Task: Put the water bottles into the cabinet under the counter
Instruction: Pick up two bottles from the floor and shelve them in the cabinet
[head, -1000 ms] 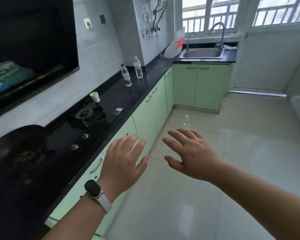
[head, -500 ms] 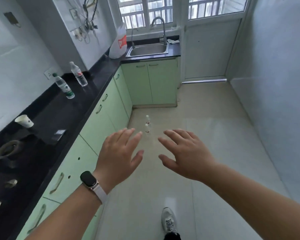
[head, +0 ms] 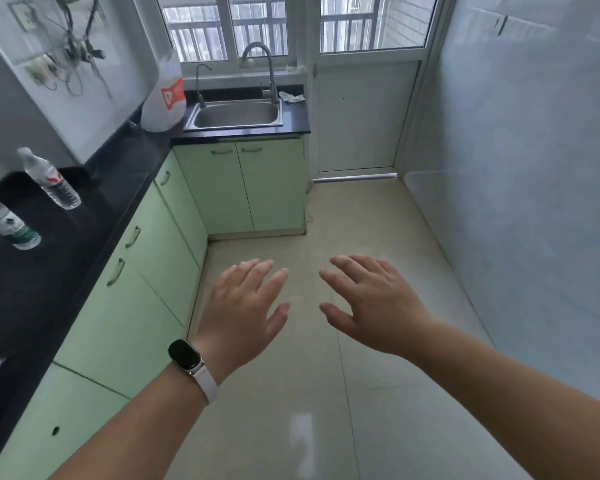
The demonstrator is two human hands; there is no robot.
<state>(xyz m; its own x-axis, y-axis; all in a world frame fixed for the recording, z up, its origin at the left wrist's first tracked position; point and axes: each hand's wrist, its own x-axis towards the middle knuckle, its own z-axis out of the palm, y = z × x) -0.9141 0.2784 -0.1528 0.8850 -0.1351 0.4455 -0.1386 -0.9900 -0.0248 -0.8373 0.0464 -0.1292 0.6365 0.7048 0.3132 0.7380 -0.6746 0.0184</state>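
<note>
At the centre of the view, the left grip (head: pixel 243 313), with a watch (head: pixel 186 355) on its wrist, and the right grip (head: pixel 378 306) hover over the floor, fingers spread apart and holding nothing. At nine o'clock from them runs the green cabinet (head: pixel 142 306), its doors closed. On the black counter (head: pixel 84 244) above, at ten o'clock, stand both water bottles: the green-labelled bottle (head: pixel 9 225) nearer, the red-labelled bottle (head: pixel 51 180) just beyond it. They look like thin clear plastic, light, likely to dent if squeezed and smooth enough to slip, so a hold round the labelled middle seems safest. Neither label can be read. Further off, at twelve o'clock, a white bag (head: pixel 163 98) bears a red mark, illegible, beside the sink (head: pixel 236 114).
</note>
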